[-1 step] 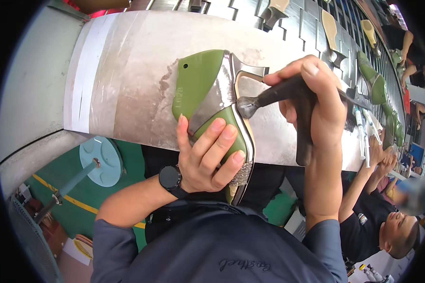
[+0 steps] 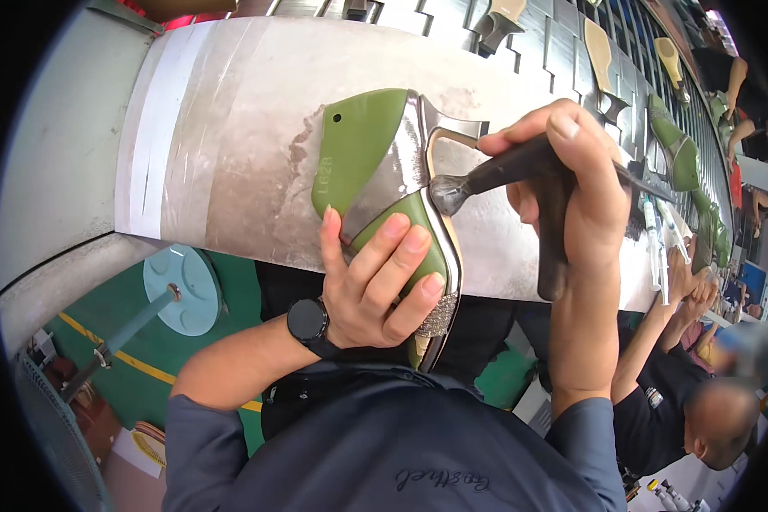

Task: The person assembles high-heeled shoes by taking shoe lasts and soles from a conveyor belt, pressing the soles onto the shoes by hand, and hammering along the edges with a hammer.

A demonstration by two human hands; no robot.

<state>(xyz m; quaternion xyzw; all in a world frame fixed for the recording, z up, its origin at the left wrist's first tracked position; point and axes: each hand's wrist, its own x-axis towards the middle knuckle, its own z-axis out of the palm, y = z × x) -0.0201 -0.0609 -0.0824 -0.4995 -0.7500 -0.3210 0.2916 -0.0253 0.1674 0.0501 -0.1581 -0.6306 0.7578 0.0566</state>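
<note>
A green shoe last [image 2: 358, 128] lies on its side on the worktable, carrying a high-heeled sandal with a metallic grey strap [image 2: 394, 166] and a glittery toe band [image 2: 438, 316]. My left hand [image 2: 375, 282] is wrapped over the forefoot of the last, fingers pressed on its green side. In my right hand [image 2: 584, 179] is a dark hammer [image 2: 508, 166], gripped where head and handle meet. Its rounded face touches, or nearly touches, the sole edge near the arch. The heel [image 2: 461, 128] points right, close to my right fingertips.
Several syringes [image 2: 657, 243] lie right of my right hand. Beyond the worktable [image 2: 247, 128], a slatted conveyor [image 2: 546, 51] carries loose heeled soles [image 2: 597, 55] and other green lasts [image 2: 672, 141]. A co-worker [image 2: 683, 401] sits at the right. A blue round-based stand [image 2: 182, 290] is at the lower left.
</note>
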